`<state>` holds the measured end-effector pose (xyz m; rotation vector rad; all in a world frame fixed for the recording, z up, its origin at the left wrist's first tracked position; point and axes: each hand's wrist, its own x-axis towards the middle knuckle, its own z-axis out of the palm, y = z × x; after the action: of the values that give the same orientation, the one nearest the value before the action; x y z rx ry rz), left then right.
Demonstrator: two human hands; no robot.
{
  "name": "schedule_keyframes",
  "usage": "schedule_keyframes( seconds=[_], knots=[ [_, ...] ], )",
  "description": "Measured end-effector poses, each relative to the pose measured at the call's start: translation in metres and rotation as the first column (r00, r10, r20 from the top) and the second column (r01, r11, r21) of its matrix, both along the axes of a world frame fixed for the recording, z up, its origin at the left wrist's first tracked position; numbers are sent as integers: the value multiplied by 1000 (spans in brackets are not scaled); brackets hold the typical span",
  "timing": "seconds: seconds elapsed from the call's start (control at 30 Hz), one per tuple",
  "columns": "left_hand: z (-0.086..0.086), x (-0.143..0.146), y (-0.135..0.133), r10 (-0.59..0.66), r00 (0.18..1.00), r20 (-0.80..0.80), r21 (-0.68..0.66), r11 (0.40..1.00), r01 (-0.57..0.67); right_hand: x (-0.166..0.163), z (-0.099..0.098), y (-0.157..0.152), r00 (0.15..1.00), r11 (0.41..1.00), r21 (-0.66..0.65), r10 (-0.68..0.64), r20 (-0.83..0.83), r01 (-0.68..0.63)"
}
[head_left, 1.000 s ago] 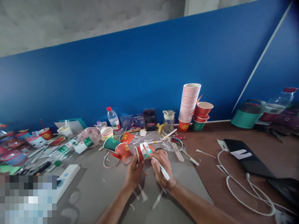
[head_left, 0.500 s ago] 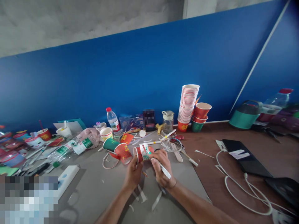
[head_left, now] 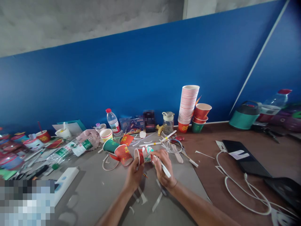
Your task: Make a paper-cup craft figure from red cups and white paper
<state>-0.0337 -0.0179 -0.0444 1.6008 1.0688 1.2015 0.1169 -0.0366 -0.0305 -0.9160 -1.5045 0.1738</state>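
My left hand (head_left: 134,173) is closed around the rim end of a red paper cup (head_left: 140,156), which lies tilted on its side above the grey mat. A white piece with green marks (head_left: 147,153) wraps the cup's far part. In my right hand (head_left: 164,166) is a white marker pen (head_left: 165,169), its tip end hidden by the fingers beside the cup. Just left of my hands, another red paper cup (head_left: 124,155) and a green paper cup (head_left: 111,146) lie on their sides. White paper strips (head_left: 142,196) are scattered below.
A tall stack of paper cups (head_left: 188,103) stands by the blue partition (head_left: 145,75), near a glass jar (head_left: 168,123) and a water bottle (head_left: 113,121). On the left are a power strip (head_left: 68,182) and plastic bottles; on the right, a black tablet-like device (head_left: 245,158) with white cable.
My right hand and the marker have shifted slightly along the cup, and more green marks show on the white piece. The left hand keeps its hold. The view has shifted slightly.
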Motion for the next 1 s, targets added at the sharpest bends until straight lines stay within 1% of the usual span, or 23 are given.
schedule_keyframes(
  seconds=[0.2,0.3,0.5,0.63,0.7,0.77,1.0],
  knots=[
    [6,2,-2,34,999,-9,6,999,-34,-1,-2,-1,1000,1000,-3,3,-27,-3],
    [6,1,-1,24,1000,-5,29,999,-24,0,0,-1,1000,1000,6,8,-12,-8],
    [4,0,2,64,998,-9,61,996,-63,1,2,-4,1000,1000,14,-5,-12,5],
    [1,0,2,82,997,1,46,996,-82,-1,-2,-3,995,998,38,42,92,-46],
    [0,0,1,60,998,3,32,998,-60,-2,-4,-2,992,998,40,47,121,-52],
    [0,0,0,40,999,1,17,999,-40,-1,-5,-2,992,998,38,44,121,-49],
    [-1,0,1,87,996,-8,26,996,-86,0,-2,-2,994,998,34,58,89,-61]
  ],
)
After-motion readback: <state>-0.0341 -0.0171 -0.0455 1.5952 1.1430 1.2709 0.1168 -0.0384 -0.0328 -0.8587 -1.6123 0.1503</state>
